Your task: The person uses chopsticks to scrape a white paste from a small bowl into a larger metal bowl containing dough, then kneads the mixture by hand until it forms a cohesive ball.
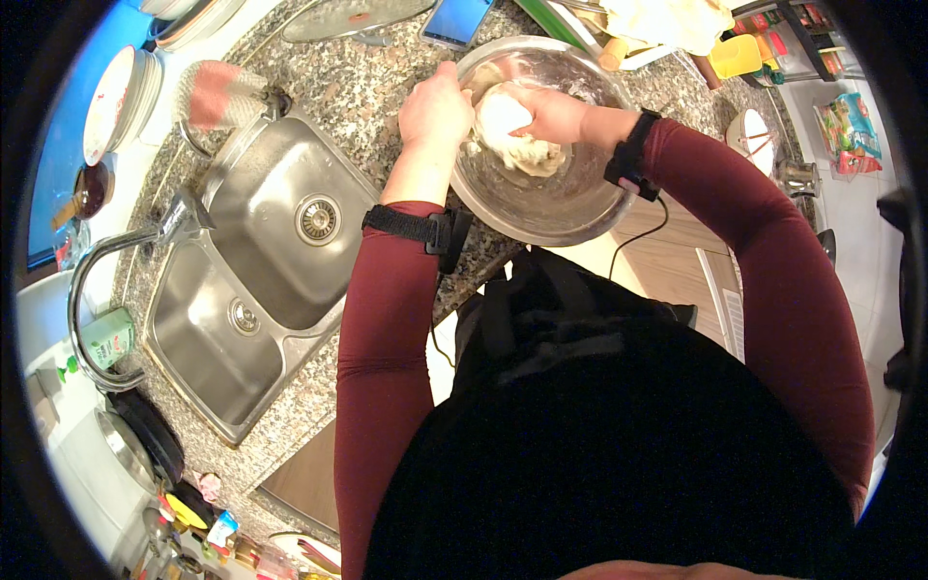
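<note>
A wide metal mixing bowl stands at the counter's edge in front of me. Inside lies a lump of pale, sticky dough, with smears of dough and flour on the wall around it. My left hand grips the bowl's left rim, its fingertips partly hidden behind the hand. From the right, my right hand reaches in and grasps the dough; the thumb presses on it and the other fingers are mostly out of sight. Black straps circle both wrists.
A double steel sink with a curved faucet is at the left. Behind the bowl are a phone and a glass lid. Stacked plates stand farther left. A white bowl with sticks sits at the right. Thin cables hang from the wrist straps.
</note>
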